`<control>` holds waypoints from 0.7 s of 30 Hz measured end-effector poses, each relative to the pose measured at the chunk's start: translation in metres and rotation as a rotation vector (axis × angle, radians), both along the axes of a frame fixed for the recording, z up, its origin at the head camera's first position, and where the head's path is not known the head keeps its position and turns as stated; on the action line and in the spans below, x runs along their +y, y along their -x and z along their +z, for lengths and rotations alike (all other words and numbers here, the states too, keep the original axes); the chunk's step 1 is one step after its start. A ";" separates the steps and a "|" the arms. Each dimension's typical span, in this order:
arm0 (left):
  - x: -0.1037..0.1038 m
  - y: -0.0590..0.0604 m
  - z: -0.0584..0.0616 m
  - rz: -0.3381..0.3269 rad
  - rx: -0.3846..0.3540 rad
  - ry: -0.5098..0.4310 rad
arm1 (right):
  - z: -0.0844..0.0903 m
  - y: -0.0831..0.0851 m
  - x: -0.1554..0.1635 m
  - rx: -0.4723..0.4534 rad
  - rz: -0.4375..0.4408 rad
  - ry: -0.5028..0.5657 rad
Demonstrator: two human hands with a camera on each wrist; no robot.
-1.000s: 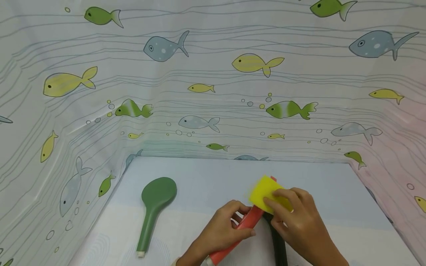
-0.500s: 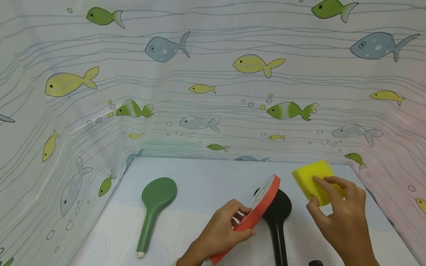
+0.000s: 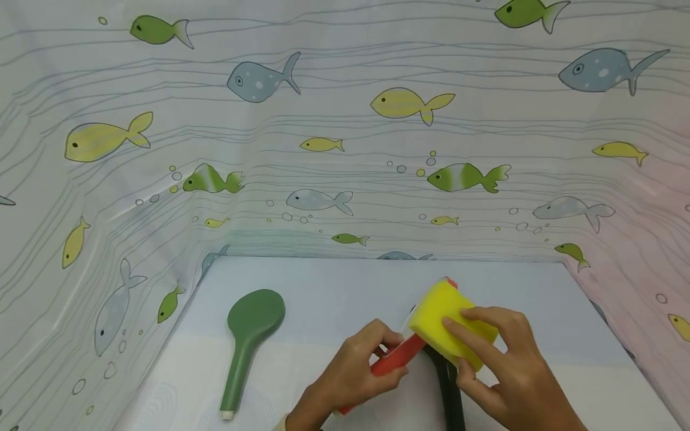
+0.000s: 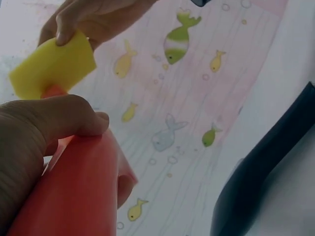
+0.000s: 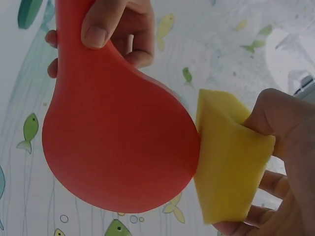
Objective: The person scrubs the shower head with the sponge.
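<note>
My left hand [image 3: 358, 365] grips a red hand shower head [image 3: 398, 354] by the neck of its handle, thumb on one side and fingers round the other. The red head [image 5: 118, 142] is tilted up above the table, its rounded back smooth in the right wrist view. Between thumb and fingers, my right hand [image 3: 509, 365] pinches a yellow sponge [image 3: 453, 323], which lies against the rim of the red head and covers most of its pale face in the head view. Behind them lies a black shower head [image 3: 448, 386], its round end mostly hidden.
A green shower head [image 3: 256, 317] lies on the left of the white and pale blue table [image 3: 323, 287]. Fish-patterned sheeting [image 3: 318, 173] rises behind the table and along both sides.
My right hand lifted the sponge off to the right, baring the shower head's pale face, then brought it back left onto the red head. The left hand stays in nearly the same place.
</note>
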State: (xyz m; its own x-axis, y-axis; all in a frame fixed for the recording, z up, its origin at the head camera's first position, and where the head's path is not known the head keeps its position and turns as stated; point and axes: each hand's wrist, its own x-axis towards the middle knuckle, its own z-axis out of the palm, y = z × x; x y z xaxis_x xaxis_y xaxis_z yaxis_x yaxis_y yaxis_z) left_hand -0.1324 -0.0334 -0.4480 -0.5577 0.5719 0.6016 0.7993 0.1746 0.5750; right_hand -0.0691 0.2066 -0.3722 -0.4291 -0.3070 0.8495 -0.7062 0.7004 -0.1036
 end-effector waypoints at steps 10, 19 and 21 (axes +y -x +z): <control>-0.001 0.002 -0.001 -0.037 0.133 -0.003 | 0.002 -0.003 0.009 -0.096 -0.066 0.131; -0.004 0.001 0.003 -0.070 0.229 0.014 | 0.003 -0.004 0.025 -0.173 -0.052 0.267; -0.005 0.000 0.004 -0.089 0.221 0.024 | 0.003 -0.004 0.029 -0.207 -0.077 0.276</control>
State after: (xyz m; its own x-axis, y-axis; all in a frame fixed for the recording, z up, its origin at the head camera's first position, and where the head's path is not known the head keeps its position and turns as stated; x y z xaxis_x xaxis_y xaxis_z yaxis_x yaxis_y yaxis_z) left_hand -0.1328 -0.0383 -0.4443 -0.3610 0.6282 0.6893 0.9180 0.1094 0.3811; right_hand -0.0650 0.2358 -0.3688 -0.6141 -0.0381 0.7883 -0.5963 0.6767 -0.4318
